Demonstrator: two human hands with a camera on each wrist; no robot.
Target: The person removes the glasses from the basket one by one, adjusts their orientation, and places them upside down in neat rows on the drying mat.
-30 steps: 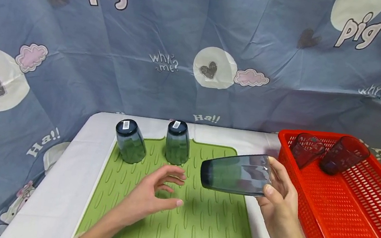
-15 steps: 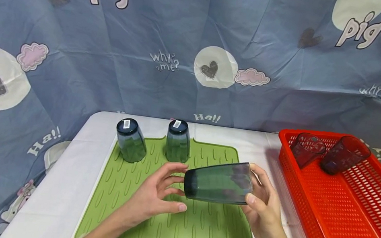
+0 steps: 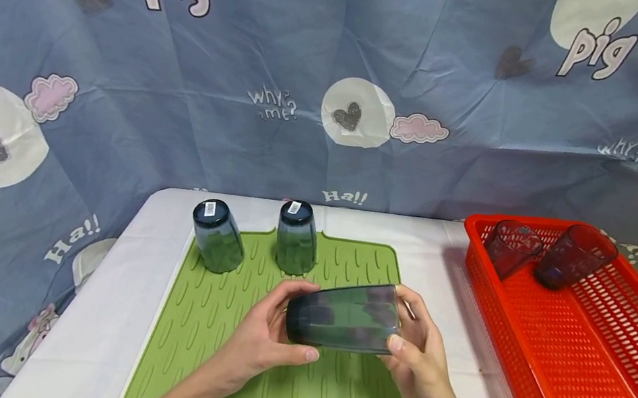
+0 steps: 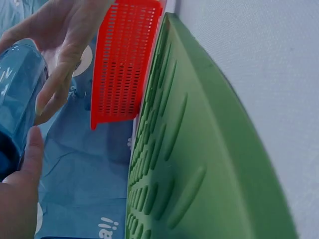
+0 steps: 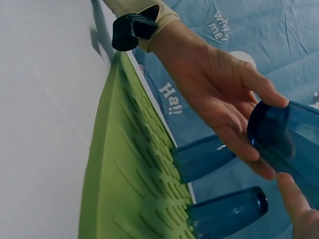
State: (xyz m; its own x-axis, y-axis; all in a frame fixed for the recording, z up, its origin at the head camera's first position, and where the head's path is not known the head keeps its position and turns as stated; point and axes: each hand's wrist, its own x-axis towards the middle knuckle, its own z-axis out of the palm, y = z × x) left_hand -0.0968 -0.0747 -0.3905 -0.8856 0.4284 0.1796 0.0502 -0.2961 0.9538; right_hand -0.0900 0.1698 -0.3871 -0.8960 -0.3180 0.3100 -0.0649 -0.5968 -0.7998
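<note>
A blue-tinted drinking glass (image 3: 345,315) lies on its side in the air over the green drying mat (image 3: 198,359), its dark base to the left and its mouth to the right. My left hand (image 3: 266,334) grips the base end, thumb below and fingers behind. At the rim my right hand (image 3: 421,360) holds the other end between thumb and fingers. The left wrist view shows the same glass (image 4: 20,94) between both hands. Two more glasses stand upside down on the mat's far part, one at the left corner (image 3: 218,236) and one beside it (image 3: 297,238), each with a white label on its base.
To the right stands a red perforated basket (image 3: 530,392), with two glasses leaning inside at its far end, one on the left (image 3: 510,250) and one on the right (image 3: 574,258). A white cloth (image 3: 86,329) covers the table. Behind hangs a blue printed curtain (image 3: 242,134).
My right hand has brought the glass left and slightly down, away from the basket. The left hand, empty a second ago, now grips its base.
</note>
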